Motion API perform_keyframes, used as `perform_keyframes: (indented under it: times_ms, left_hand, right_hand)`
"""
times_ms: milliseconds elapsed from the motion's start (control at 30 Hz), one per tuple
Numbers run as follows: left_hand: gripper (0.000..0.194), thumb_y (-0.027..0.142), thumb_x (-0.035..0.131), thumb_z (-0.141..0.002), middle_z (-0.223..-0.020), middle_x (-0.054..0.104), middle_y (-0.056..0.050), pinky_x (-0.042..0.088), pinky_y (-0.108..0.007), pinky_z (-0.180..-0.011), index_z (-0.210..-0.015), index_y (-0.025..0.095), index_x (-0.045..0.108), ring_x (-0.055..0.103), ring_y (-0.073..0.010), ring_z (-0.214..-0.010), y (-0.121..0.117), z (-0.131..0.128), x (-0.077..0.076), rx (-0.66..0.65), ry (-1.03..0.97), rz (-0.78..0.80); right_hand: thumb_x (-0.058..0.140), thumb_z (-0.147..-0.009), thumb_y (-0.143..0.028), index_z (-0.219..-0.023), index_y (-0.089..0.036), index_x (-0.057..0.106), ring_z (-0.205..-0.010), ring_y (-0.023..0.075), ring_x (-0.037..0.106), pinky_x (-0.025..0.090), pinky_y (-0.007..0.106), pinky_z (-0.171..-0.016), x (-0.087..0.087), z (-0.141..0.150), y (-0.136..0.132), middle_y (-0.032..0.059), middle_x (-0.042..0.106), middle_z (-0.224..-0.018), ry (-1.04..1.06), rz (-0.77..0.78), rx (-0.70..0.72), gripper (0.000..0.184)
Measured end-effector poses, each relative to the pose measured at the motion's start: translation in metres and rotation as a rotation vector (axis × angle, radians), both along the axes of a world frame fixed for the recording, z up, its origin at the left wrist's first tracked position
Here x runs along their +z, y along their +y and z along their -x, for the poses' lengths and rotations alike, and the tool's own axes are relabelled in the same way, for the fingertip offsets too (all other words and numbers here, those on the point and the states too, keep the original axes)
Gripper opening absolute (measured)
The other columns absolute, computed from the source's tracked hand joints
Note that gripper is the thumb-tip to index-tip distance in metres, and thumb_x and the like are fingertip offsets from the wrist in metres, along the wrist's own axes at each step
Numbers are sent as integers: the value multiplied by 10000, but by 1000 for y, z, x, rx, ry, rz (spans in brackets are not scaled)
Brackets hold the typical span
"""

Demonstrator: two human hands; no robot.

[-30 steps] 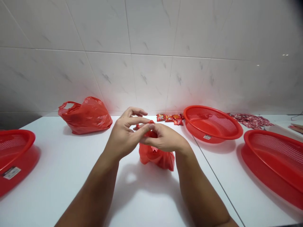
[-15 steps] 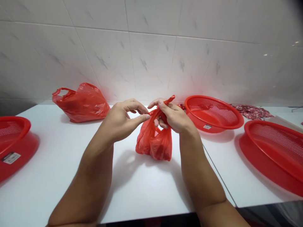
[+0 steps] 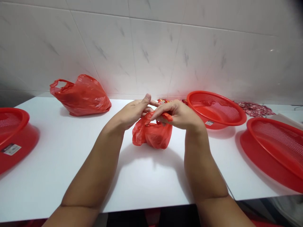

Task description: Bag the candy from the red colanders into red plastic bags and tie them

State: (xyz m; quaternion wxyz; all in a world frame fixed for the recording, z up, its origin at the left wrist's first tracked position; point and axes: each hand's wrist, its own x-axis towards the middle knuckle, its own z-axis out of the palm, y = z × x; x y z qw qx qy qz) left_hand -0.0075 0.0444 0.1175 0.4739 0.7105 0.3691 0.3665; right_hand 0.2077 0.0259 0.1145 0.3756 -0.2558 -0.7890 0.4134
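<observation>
A small red plastic bag [image 3: 152, 135], filled and bulging, sits on the white table [image 3: 71, 157] in front of me. Both hands meet at its top. My left hand [image 3: 134, 112] pinches one twisted handle with its fingers partly stretched toward the right. My right hand [image 3: 177, 114] is closed on the other handle, fingers curled over the bag's mouth. What the bag contains is hidden.
A larger red bag [image 3: 80, 95] lies at the back left by the tiled wall. Red mesh baskets stand at the left edge [image 3: 11, 126], back right [image 3: 216, 108] and far right [image 3: 276, 148]. Small snack packets [image 3: 163, 101] and patterned wrappers [image 3: 255, 109] lie along the wall.
The hands have come down and together over the bag; the handles, held up and apart half a second ago, are now drawn low against its top. The view has tilted down.
</observation>
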Motion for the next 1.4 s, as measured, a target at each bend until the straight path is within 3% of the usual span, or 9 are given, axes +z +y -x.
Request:
perform_keyframes:
  times_ms: [100, 267, 533, 800, 967, 1067, 1167, 1300, 1400]
  left_hand:
    - [517, 717, 634, -915, -866, 784, -72, 598, -367, -828, -912, 229, 802, 739, -246, -861, 0, 2, 1, 2, 47, 57]
    - [399, 514, 609, -989, -771, 700, -17, 532, -293, -723, -735, 226, 715, 633, -164, -724, -4, 4, 4, 16, 110, -6]
    - [358, 566, 747, -893, -956, 777, -76, 571, -349, -833, -961, 221, 813, 707, -215, -889, -2, 3, 6, -30, -10, -16]
    - [216, 335, 825, -817, -902, 791, -63, 568, -331, -752, -999, 220, 822, 720, -200, -824, 2, 12, 6, 52, 44, -36]
    - [195, 353, 850, -781, -850, 793, -64, 584, -351, -769, -903, 208, 805, 737, -218, -827, 0, 11, 6, 151, 72, -98]
    - [210, 406, 847, -774, -853, 798, -70, 581, -348, -756, -825, 210, 793, 732, -222, -827, 2, 16, 8, 205, 153, -150]
    - [164, 392, 835, -744, -784, 777, -41, 527, -315, -655, -748, 237, 782, 692, -203, -736, 10, 31, 7, 351, 341, -216]
    - [91, 316, 824, -690, -667, 715, -15, 449, -320, -591, -653, 262, 761, 609, -192, -607, 22, 53, 3, 579, 611, -226]
    - [86, 329, 815, -714, -682, 714, -15, 463, -329, -628, -704, 259, 768, 628, -207, -644, 18, 53, 8, 617, 566, -270]
  right_hand:
    - [657, -882, -135, -845, -219, 827, -791, 157, 690, 554, 287, -752, -3, 6, 2, 22, 752, -821, -5, -128, -133, 193]
    - [627, -891, -105, -833, -215, 810, -825, 161, 704, 560, 292, -772, -8, 14, 7, 23, 765, -870, 56, -236, -225, 221]
    - [592, -951, -147, -962, -224, 779, -913, 166, 711, 583, 321, -852, -6, 18, 3, 11, 764, -961, 123, -280, -252, 203]
    - [625, -930, -143, -1026, -241, 745, -1012, 198, 681, 558, 361, -905, -5, 15, 6, 35, 733, -1065, 38, -340, -359, 182]
    - [588, -1039, -282, -1014, -245, 776, -981, 189, 680, 531, 339, -890, 0, 10, 2, 62, 731, -1143, -102, -248, -314, 193]
    - [550, -1079, -428, -820, -215, 753, -806, 179, 669, 506, 300, -739, -3, -2, 8, 48, 729, -874, -247, -194, -397, 393]
    - [589, -1051, -499, -682, -207, 737, -616, 157, 621, 428, 271, -561, -15, -28, 22, 33, 680, -646, -401, -62, -470, 494]
    - [592, -1037, -496, -660, -189, 773, -591, 153, 649, 450, 265, -535, -25, -69, 32, 74, 740, -681, -532, 212, -505, 520]
    - [593, -1030, -576, -689, -172, 764, -624, 148, 660, 492, 259, -581, -18, -81, 21, 83, 749, -727, -433, 217, -591, 555]
